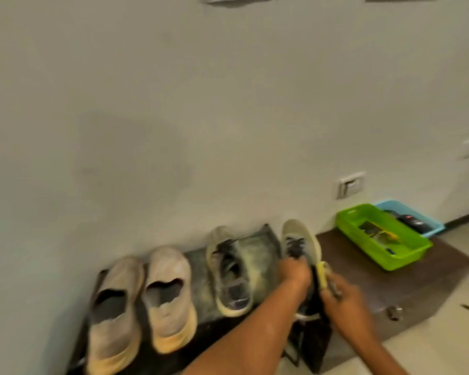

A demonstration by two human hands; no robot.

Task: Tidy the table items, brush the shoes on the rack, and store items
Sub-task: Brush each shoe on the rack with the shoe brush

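From the head view, our left hand (293, 272) grips the pale green sneaker (299, 239) at the right end of the shoe rack (198, 315), fingers curled over its laces. Our right hand (341, 296) holds a yellow brush (322, 274) against the sneaker's side, fingers wrapped round it. A green basket (406, 258) sits on the dark counter (431, 282).

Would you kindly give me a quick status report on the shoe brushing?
Left hand grips the rightmost shoe at its laces. Right hand holds the yellow brush against that shoe's side. Three shoes wait on the rack. Nothing in the way.
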